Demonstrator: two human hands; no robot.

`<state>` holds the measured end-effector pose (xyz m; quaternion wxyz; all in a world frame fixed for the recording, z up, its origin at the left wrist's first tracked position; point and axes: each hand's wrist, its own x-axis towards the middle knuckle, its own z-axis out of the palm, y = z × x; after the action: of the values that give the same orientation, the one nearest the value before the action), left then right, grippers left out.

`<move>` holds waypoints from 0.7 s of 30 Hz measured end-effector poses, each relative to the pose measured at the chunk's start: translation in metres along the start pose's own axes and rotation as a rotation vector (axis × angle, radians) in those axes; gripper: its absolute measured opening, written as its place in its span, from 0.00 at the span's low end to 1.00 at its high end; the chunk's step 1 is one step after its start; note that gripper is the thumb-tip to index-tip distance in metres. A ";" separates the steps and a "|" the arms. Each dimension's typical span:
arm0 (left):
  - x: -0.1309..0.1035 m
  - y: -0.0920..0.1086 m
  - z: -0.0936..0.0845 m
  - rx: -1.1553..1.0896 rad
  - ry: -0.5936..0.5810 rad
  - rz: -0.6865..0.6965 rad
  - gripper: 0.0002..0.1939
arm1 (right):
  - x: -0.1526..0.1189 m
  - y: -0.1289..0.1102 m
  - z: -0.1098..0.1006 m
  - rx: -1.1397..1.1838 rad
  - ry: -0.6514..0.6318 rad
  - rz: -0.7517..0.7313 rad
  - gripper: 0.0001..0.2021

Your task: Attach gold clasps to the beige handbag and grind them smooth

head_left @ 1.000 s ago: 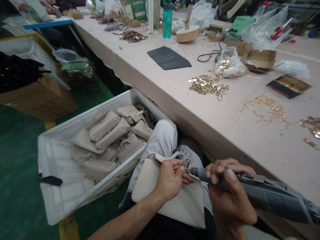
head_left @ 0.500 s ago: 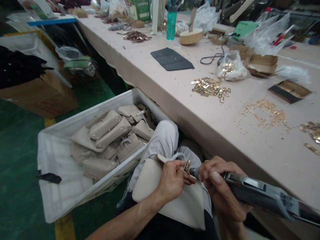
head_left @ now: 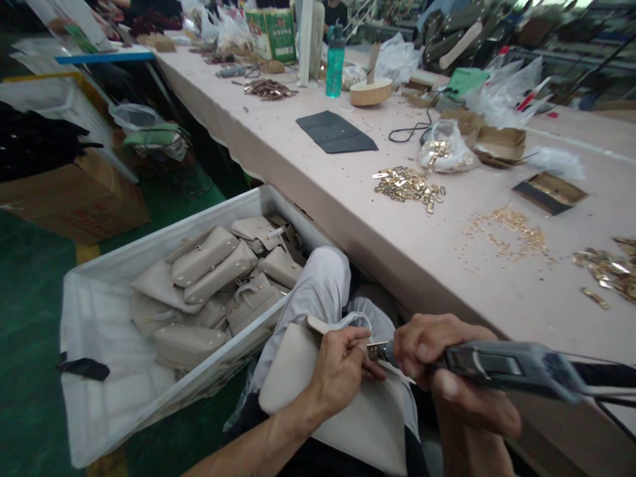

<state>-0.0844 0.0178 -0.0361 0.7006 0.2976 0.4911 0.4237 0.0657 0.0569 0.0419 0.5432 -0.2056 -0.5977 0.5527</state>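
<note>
A beige handbag lies across my lap. My left hand is closed at its upper edge, the fingers pinching a small gold metal bag fitting. My right hand wraps round a grey and black electric screwdriver, held almost level from the right. The nose of the screwdriver meets the metal fitting between my left fingertips. Its bit and any screw are hidden there. A clear plastic strip shows just behind my left fingers.
A white plastic crate with several beige bags stands at my left. On the table lie gold metal plates, tiny screws, a black sheet and a green bottle. A cardboard box stands far left.
The screwdriver has swung to a more level angle, and its nose has come up against the metal fitting. My left hand keeps its pinch. The view has shifted slightly.
</note>
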 end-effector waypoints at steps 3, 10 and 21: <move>-0.001 0.002 -0.001 -0.061 -0.038 -0.013 0.23 | 0.006 -0.024 -0.014 0.117 0.187 -0.001 0.10; -0.006 0.003 -0.003 0.073 -0.047 0.098 0.21 | 0.023 -0.052 -0.122 0.113 0.939 -0.103 0.09; 0.005 -0.010 -0.006 0.136 -0.016 0.130 0.25 | -0.013 -0.041 -0.239 -0.145 1.447 -0.005 0.20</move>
<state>-0.0863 0.0177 -0.0485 0.6538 0.3789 0.4928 0.4314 0.2946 0.1376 0.0246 0.7887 -0.5539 -0.1244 0.2360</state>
